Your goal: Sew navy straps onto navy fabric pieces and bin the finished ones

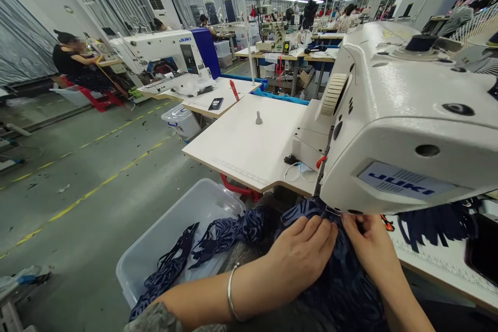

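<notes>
Two hands are meeting at the navy straps right below the front of the sewing machine, and you are probably holding them this close so that the part beneath the machine is lying steady. Your left hand is pressing its four fingers together and bending them down onto the straps, seemingly to flatten and gather the loose loops; its thumb is hiding underneath, so whether it is pinching them I cannot tell. Your right hand is curling in from the other side, its thumb and fingers touching the edge of the straps, perhaps lining it up; the machine is partly covering those tips, so its pinch I cannot tell either. The straps are hanging from the machine toward your lap, which is likely taking their bulk off the table. Beside your left forearm, a clear plastic bin is holding more navy bundles, probably so the long pieces are staying off the floor. On your right, another bunch is lying on the work surface, near a dark phone, seemingly within easy reach.
</notes>
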Motion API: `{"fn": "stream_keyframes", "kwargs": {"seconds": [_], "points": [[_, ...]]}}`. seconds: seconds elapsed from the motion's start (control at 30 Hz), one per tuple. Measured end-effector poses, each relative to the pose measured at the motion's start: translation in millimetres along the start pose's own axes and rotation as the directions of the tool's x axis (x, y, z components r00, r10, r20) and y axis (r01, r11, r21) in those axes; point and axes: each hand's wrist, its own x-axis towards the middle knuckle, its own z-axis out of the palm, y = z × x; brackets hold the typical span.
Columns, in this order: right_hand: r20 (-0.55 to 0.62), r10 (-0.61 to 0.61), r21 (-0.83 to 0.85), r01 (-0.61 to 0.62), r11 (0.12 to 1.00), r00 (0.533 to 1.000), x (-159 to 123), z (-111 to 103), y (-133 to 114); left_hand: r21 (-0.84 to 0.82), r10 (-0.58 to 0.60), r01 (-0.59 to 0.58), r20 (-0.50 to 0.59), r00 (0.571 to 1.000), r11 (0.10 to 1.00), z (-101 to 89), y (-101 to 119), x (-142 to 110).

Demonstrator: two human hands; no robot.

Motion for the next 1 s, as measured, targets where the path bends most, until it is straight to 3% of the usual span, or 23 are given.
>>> {"fn": "stream_keyframes", "kwargs": {"seconds": [0.23, 0.7, 0.9, 1.0], "points": [[0.006, 0.004, -0.061, -0.003, 0.998, 1.000, 6.3, -1.4, 3.3, 0.039, -0.074, 0.074, 0.010, 0.997, 0.996, 1.7, 3.8, 4.0], [0.003, -0.028, -0.055, 0.028, 0.998, 1.000, 6.9, -2.1, 8.8, 0.043, -0.044, 0.043, 0.034, 0.998, 0.998, -1.3, -0.9, 2.2], [-0.003, 0.032, -0.028, -0.032, 0.999, 0.999, 5.3, 1.4, 4.3, 0.062, -0.079, 0.082, -0.040, 0.996, 0.995, 12.5, 1.1, 0.6], [-0.007, 0.040, 0.066, -0.039, 0.997, 0.999, 4.9, 4.6, -0.4, 0.068, -0.138, 0.145, -0.097, 0.986, 0.987, 21.8, 1.0, -2.1]]}}
